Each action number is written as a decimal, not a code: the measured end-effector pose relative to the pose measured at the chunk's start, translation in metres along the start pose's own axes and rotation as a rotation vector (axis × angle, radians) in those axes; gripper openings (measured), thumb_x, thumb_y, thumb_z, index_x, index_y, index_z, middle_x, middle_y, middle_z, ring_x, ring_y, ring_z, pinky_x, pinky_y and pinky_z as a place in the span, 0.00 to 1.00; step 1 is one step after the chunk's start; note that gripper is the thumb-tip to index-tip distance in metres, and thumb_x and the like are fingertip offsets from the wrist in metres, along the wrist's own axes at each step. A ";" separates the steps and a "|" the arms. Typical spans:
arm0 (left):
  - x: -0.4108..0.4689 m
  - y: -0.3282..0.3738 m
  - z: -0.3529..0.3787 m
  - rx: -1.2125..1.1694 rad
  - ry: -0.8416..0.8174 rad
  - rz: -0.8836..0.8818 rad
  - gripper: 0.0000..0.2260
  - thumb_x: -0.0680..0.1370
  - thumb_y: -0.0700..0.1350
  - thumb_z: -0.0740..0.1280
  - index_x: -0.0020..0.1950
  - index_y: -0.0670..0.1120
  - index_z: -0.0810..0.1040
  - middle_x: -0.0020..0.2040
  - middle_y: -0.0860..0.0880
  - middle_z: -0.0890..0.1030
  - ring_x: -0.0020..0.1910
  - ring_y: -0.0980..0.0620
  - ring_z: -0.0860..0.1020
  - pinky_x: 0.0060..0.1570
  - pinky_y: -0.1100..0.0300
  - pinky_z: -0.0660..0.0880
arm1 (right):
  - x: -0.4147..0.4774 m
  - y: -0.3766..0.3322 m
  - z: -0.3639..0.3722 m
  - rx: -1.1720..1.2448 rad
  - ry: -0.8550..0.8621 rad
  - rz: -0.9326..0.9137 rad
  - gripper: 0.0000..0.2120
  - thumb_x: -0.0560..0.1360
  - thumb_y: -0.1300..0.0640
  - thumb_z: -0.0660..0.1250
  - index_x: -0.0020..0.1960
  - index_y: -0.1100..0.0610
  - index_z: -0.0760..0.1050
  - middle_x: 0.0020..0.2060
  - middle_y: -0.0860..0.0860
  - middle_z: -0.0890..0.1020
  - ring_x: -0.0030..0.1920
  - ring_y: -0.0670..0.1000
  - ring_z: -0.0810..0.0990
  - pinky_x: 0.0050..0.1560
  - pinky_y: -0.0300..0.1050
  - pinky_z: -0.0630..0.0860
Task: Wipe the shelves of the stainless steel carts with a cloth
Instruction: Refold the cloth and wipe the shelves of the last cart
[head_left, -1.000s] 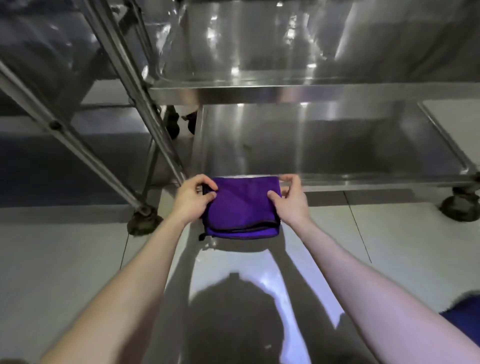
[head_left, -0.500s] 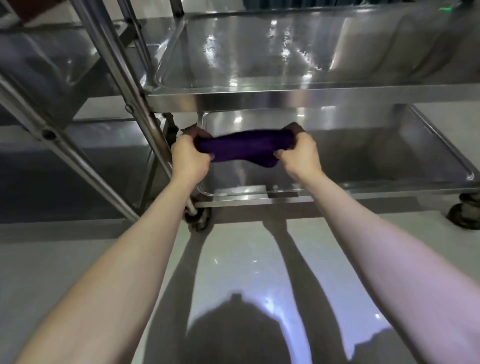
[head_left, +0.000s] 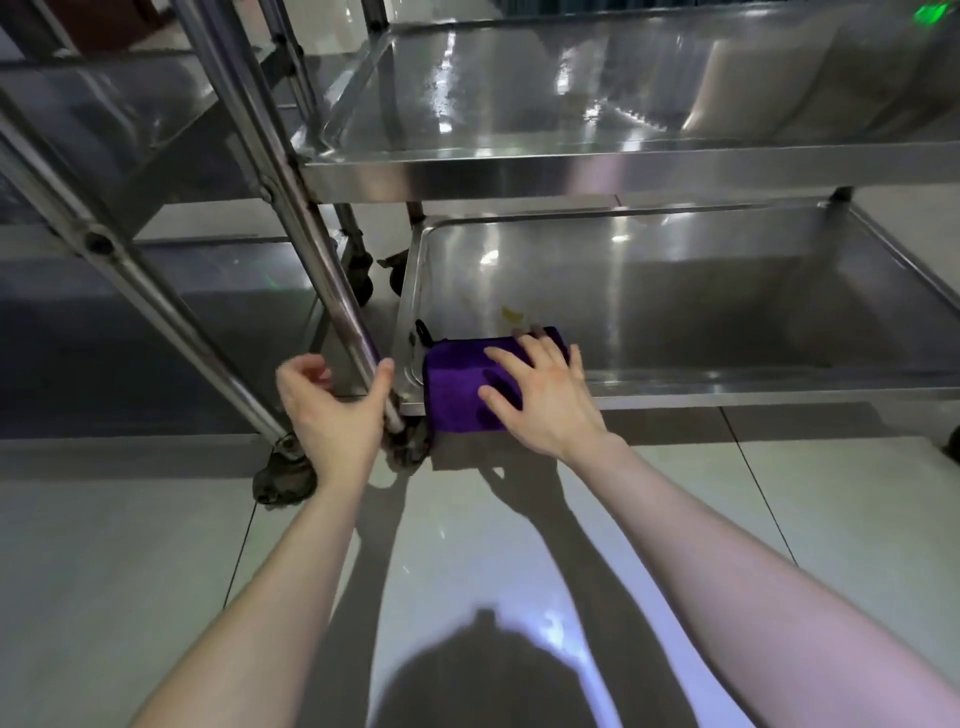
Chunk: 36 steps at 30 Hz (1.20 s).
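One cloth (head_left: 453, 385), near-left corner of shelf (head_left: 737, 312)

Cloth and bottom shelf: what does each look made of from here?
Cloth: soft purple fabric, probably microfibre. It looks matte with a fuzzy nap, and lies folded under the flat right hand. Bottom shelf: metal, stainless steel by its look, a smooth silvery sheet with streaky bright reflections and a raised rim.
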<state>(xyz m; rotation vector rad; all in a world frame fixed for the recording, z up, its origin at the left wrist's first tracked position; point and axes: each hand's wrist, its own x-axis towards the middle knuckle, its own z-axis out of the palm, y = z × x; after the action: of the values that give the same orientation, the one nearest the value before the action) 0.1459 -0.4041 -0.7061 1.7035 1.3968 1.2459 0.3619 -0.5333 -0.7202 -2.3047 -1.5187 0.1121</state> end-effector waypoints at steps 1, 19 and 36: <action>0.012 0.004 0.002 -0.038 -0.058 -0.034 0.32 0.71 0.62 0.82 0.66 0.51 0.73 0.60 0.50 0.79 0.58 0.50 0.79 0.63 0.51 0.78 | 0.007 -0.005 0.007 -0.022 -0.054 0.015 0.32 0.83 0.29 0.52 0.85 0.37 0.59 0.86 0.55 0.59 0.86 0.60 0.49 0.83 0.73 0.43; 0.054 0.013 0.044 -0.372 -0.094 -0.134 0.14 0.77 0.50 0.71 0.33 0.47 0.74 0.24 0.52 0.74 0.23 0.54 0.75 0.25 0.59 0.72 | 0.082 -0.025 0.074 -0.211 -0.317 0.150 0.37 0.77 0.20 0.37 0.84 0.28 0.40 0.87 0.57 0.36 0.84 0.68 0.31 0.71 0.85 0.30; 0.052 0.011 0.049 -0.411 -0.086 -0.128 0.19 0.70 0.53 0.68 0.36 0.37 0.71 0.31 0.39 0.70 0.29 0.45 0.70 0.28 0.45 0.70 | 0.231 -0.021 0.085 -0.165 -0.301 0.126 0.38 0.80 0.22 0.41 0.86 0.34 0.44 0.87 0.57 0.38 0.84 0.69 0.33 0.71 0.85 0.29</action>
<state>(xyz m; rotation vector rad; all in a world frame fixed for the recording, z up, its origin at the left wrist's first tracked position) 0.1960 -0.3523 -0.7001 1.3476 1.0899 1.2686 0.4165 -0.2959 -0.7592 -2.6097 -1.5711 0.3973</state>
